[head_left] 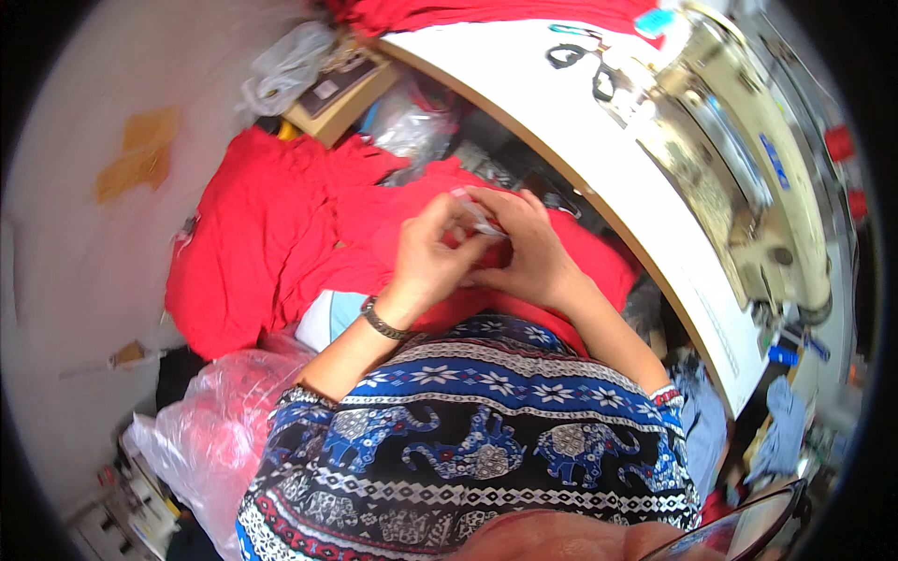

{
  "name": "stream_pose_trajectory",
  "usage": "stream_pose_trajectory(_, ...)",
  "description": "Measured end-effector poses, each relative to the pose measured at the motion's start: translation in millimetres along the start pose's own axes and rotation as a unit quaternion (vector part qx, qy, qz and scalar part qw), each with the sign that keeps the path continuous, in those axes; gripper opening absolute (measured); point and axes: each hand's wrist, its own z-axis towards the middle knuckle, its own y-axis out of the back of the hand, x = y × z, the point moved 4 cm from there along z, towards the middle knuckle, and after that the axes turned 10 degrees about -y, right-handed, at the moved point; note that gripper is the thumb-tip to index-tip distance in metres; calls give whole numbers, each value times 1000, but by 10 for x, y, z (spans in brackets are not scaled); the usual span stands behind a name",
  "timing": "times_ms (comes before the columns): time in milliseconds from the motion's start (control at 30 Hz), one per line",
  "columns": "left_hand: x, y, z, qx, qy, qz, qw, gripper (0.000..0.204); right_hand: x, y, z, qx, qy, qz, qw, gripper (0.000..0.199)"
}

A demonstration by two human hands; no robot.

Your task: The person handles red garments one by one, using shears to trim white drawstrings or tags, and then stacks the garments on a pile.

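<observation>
Over my lap, my left hand and my right hand meet in front of me, fingers bent inward. Between their fingertips is a small whitish piece, pinched by my left hand; its kind is too blurred to make out. My right hand curls round a fold of the red cloth, which lies across my lap and spreads to the left. My right fingers partly hide the fold. A dark bracelet circles my left wrist.
To the right, a white table with a curved edge carries a cream sewing machine and black-handled scissors. More red cloth lies at its far end. A cardboard box stands far left, a clear plastic bag near left.
</observation>
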Motion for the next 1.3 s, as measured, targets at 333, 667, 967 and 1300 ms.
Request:
stream_pose_trajectory(333,-98,-2,-18,-23,2,-106,994,36,-18,-10,-90,-142,34,-88,985,37)
stream_pose_trajectory(667,211,-68,9,-44,-67,-77,994,35,-15,256,-98,-72,-56,21,996,23)
stream_pose_trajectory(967,330,-259,-1,-46,76,-315,945,37,-137,115,-188,-78,-87,21,993,28)
stream_pose_trajectory(1300,507,-300,-21,16,141,-366,920,31,-496,-6,-245,-20,-237,239,941,14)
